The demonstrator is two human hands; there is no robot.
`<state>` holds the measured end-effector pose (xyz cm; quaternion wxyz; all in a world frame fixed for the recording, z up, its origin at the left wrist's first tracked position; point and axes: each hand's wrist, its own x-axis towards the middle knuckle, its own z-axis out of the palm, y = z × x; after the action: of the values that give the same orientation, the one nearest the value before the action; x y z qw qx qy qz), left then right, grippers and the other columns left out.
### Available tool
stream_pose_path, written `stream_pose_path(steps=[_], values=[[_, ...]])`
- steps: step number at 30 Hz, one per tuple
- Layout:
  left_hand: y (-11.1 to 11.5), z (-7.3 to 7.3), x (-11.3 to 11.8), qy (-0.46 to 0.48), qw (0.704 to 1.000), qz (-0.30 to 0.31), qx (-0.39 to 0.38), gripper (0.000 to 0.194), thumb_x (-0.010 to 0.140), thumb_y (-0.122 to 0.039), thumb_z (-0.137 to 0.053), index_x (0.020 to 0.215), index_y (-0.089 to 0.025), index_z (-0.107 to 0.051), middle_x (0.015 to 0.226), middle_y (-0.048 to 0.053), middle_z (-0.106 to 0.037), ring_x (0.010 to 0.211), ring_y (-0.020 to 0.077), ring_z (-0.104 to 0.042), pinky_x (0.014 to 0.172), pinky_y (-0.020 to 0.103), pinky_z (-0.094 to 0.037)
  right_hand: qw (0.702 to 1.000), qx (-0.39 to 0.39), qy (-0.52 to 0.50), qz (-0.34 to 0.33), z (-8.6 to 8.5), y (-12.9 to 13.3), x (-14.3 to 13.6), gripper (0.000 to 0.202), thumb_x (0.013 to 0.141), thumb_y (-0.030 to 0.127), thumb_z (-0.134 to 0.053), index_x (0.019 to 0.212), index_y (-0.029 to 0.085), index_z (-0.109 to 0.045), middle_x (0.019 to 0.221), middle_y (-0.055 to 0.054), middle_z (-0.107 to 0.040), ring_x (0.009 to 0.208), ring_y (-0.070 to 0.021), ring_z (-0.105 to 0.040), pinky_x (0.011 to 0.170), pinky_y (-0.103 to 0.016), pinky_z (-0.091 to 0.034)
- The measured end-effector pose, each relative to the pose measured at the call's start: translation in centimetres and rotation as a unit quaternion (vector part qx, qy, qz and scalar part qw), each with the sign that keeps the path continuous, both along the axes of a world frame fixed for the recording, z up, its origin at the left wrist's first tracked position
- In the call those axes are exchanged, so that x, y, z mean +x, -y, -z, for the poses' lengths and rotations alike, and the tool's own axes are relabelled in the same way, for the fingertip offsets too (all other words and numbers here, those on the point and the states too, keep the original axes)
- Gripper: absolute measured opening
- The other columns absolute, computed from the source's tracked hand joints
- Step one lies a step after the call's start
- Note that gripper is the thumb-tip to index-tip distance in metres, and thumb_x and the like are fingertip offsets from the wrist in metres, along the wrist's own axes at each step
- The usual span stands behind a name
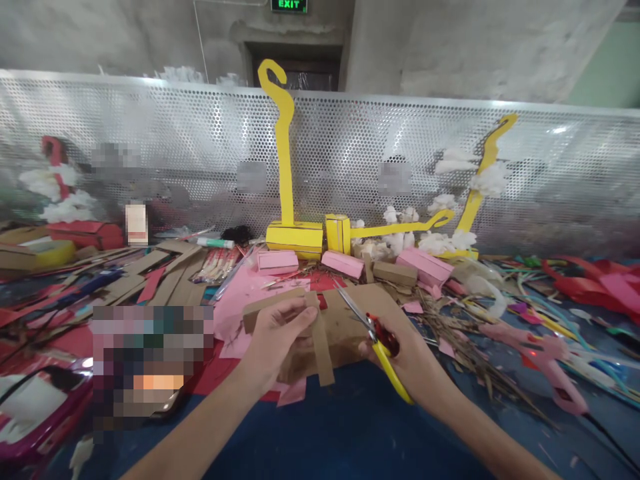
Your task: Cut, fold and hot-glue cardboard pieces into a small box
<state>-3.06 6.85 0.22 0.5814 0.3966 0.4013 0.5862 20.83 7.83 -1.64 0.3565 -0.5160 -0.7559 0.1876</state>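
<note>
Pinched between the thumb and fingers of my left hand [280, 333] is a narrow brown cardboard strip [323, 343], which hangs down toward me. My right hand [400, 347] grips a pair of scissors [383, 363] with yellow and red handles. The scissors' blades [353, 303] point up and left, just right of the strip, and appear slightly parted. Under both hands lies a larger brown cardboard sheet [370, 300], on top of pink paper [233, 303] and red paper. Part of the strip's upper end is covered by my left fingers.
Behind the cardboard stand a yellow box with a tall hooked neck [285, 167] and several pink boxes [277, 262]. A pink glue gun [550, 360] with a cord lies at right, near scattered twigs [465, 340]. Cardboard scraps [170, 273] cover the left. A perforated metal panel [335, 147] rises behind.
</note>
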Motion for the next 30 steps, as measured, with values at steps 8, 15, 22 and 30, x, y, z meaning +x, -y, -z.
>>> stream_pose_path(steps=[8,15,22,30], values=[[0.1,-0.3,-0.2,-0.026,0.995,0.034,0.086,0.024,0.082,-0.037,-0.079,0.078,-0.016,-0.067,0.070,-0.002,-0.063,0.064,0.0107,-0.061,0.061,0.020,-0.052,0.999,0.005,0.032,0.008,0.4,-0.2,0.2,0.028,0.085,0.047,-0.068,0.084,0.021,-0.059,0.074,-0.001,-0.061,0.064,-0.0176,-0.053,0.056,-0.028,-0.039],[0.3,-0.7,-0.3,-0.030,0.994,0.046,0.098,0.019,0.087,-0.030,-0.071,0.078,-0.015,-0.065,0.066,0.001,-0.066,0.063,0.0125,-0.064,0.060,0.021,-0.050,1.000,-0.005,0.025,0.003,0.8,-0.3,0.2,0.034,0.085,0.050,-0.066,0.075,0.022,-0.048,0.071,0.001,-0.055,0.062,-0.0159,-0.049,0.056,-0.028,-0.037],[0.7,-1.3,0.5,0.077,0.993,0.085,0.035,0.021,0.087,-0.033,-0.069,0.082,-0.019,-0.054,0.075,-0.002,-0.063,0.042,0.0068,-0.050,0.040,0.020,-0.042,1.000,-0.012,0.020,0.007,0.9,-0.3,0.1,0.033,0.082,0.049,-0.070,0.076,0.022,-0.051,0.072,0.000,-0.058,0.061,-0.0155,-0.050,0.055,-0.027,-0.038],[0.8,-1.1,0.4,0.036,0.994,0.086,0.060,0.030,0.091,-0.046,-0.068,0.088,-0.019,-0.055,0.067,-0.006,-0.058,0.034,0.0011,-0.036,0.032,0.013,-0.029,1.000,0.006,0.010,0.002,0.9,-0.3,0.0,0.028,0.082,0.046,-0.070,0.082,0.021,-0.058,0.075,-0.002,-0.062,0.063,-0.0173,-0.054,0.056,-0.027,-0.040]])
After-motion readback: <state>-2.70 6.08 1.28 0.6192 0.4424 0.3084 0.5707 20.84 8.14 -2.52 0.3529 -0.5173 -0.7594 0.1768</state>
